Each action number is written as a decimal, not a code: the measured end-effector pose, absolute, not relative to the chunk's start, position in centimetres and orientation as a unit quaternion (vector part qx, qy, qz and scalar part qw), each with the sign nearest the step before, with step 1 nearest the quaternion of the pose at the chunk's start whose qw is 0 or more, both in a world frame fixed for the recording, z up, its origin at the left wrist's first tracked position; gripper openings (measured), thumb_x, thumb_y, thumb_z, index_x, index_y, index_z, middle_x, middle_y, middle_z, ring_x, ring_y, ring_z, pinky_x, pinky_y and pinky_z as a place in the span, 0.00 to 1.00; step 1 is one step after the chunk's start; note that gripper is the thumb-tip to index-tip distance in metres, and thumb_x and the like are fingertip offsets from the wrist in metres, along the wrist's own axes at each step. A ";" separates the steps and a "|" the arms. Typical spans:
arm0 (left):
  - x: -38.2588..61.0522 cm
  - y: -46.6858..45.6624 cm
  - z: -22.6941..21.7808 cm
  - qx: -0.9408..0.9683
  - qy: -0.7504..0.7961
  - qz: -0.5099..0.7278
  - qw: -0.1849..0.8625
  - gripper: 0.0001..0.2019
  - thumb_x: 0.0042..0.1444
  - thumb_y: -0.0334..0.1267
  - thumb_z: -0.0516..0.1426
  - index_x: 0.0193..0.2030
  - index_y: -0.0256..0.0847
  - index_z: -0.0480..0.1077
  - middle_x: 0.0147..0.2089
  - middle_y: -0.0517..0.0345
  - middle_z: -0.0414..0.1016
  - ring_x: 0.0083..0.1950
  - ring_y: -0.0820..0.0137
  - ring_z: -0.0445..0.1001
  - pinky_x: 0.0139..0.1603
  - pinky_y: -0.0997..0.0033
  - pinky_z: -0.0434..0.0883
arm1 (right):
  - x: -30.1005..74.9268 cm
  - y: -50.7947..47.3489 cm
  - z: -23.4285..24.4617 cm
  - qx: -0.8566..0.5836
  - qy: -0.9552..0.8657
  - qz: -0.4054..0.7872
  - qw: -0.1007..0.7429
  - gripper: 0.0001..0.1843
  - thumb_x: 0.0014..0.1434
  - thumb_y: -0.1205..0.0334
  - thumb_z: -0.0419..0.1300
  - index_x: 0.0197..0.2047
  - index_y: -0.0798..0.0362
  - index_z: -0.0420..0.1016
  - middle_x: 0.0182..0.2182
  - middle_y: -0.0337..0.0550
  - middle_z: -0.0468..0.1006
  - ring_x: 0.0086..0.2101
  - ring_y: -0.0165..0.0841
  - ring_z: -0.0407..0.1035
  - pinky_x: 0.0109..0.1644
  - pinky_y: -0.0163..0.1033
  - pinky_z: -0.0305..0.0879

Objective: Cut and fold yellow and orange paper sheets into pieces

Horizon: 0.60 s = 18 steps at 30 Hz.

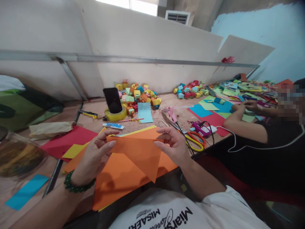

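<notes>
Left hand (95, 156) and right hand (173, 144) pinch our orange paper (140, 156).
Long edge lies left-right, tip points down at us; cluttered table (166, 102), white wall (143, 41) beyond.

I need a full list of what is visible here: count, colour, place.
folded paper: one, orange, in both hands
loose sheets: several, orange, under the hands
flat sheet: one, red, left on table
phone: one, black, standing in yellow tape roll
paper cubes: two piles, mixed colours, by wall
scissors: one, orange-yellow handles, right of hands
co-worker: one, black top, far right
left hand: one, grips paper's left edge
right hand: one, pinches paper's top right
</notes>
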State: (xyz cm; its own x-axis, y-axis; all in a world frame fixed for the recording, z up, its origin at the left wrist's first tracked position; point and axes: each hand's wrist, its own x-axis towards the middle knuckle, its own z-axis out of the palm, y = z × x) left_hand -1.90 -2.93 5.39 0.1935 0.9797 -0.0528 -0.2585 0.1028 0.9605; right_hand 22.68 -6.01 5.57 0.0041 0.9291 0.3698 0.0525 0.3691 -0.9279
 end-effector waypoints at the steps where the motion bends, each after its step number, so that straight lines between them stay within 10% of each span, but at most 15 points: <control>1: -1.6 -3.0 5.1 0.435 0.395 0.482 0.649 0.23 0.40 0.45 0.70 0.45 0.43 0.76 0.35 0.55 0.81 0.34 0.65 0.78 0.33 0.71 0.74 | 22.5 -6.0 5.3 -0.410 -0.593 0.377 0.581 0.15 0.51 0.59 0.66 0.42 0.50 0.69 0.24 0.35 0.76 0.26 0.27 0.71 0.33 0.33 0.70; 7: 0.3 -3.8 5.3 0.432 0.413 0.447 0.665 0.13 0.40 0.44 0.70 0.29 0.36 0.79 0.30 0.52 0.82 0.33 0.65 0.78 0.36 0.70 0.76 | 22.1 -6.4 4.4 -0.416 -0.608 0.360 0.573 0.17 0.53 0.62 0.63 0.47 0.51 0.67 0.24 0.33 0.74 0.25 0.26 0.69 0.30 0.31 0.68; 18: 0.2 -3.7 5.6 0.431 0.412 0.449 0.666 0.15 0.40 0.47 0.70 0.30 0.37 0.81 0.30 0.51 0.82 0.33 0.65 0.79 0.37 0.70 0.75 | 22.6 -6.9 3.6 -0.431 -0.636 0.281 0.575 0.20 0.54 0.66 0.63 0.50 0.49 0.68 0.26 0.34 0.76 0.26 0.26 0.70 0.32 0.32 0.70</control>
